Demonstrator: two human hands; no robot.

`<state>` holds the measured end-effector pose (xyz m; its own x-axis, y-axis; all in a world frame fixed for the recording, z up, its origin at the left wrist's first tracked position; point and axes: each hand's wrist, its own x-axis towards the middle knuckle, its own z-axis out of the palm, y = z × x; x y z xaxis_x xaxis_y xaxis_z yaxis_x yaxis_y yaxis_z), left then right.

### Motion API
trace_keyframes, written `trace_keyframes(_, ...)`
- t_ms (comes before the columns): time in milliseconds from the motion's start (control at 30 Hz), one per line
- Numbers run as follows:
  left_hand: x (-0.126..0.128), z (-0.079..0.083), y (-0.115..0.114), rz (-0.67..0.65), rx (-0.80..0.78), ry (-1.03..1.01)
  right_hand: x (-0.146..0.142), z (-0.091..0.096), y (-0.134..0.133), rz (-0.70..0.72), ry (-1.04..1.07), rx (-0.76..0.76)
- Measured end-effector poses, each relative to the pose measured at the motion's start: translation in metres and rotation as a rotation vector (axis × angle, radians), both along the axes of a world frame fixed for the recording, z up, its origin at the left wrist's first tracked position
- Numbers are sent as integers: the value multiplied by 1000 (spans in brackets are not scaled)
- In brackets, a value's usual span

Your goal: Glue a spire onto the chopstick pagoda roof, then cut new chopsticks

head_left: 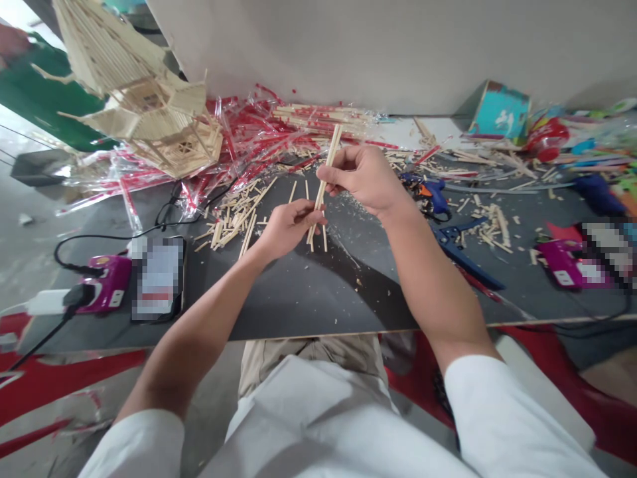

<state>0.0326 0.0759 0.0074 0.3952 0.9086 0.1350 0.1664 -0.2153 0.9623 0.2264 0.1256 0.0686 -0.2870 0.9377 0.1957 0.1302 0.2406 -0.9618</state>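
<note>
Right grip (363,179) pinches wooden sticks (332,147), tilted up-forward.

Your left hand (291,229) came in low from the lower left, its fingers (311,216) curled and pinched closed. Your right hand (363,179) sat higher and farther forward, back upward, its fingers (338,166) bent inward. The hands were just apart, and your left forearm (209,318) and right forearm (428,285) angled in toward each other.
</note>
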Motion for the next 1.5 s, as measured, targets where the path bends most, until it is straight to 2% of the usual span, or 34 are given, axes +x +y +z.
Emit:
trace_keyframes(200, -1, 1, 1, -35, -108, -49, -3, -9, 3, 4, -16, 4)
trace_keyframes(367, -7, 5, 5, 16, -160, -50, 11, -2, 0, -40, -149, 75)
trace_keyframes(433, -9, 6, 6, -3, -195, -45, 18, -5, -7, -61, -196, 83)
trace_keyframes(533, -9, 4, 4, -79, -269, -23, 24, -25, -22, -105, -235, 59)
trace_keyframes(600, -9, 2, 4, -106, -332, -6, 25, -43, -34, -125, -331, 63)
trace_keyframes(667, -9, 0, 4, -88, -370, 27, 22, -58, -44, -104, -481, 100)
trace_keyframes(767, -11, -2, 7, -20, -392, 81, 14, -70, -53, -42, -617, 170)
trace_keyframes(900, -15, 2, 10, 48, -460, 120, 6, -76, -56, 23, -684, 247)
trace_keyframes(1100, -26, 7, 11, -87, -586, 196, 14, -81, -49, -22, -710, 251)
trace_keyframes(1500, -36, -4, 15, -200, -591, 243, 17, -86, -44, -29, -677, 282)
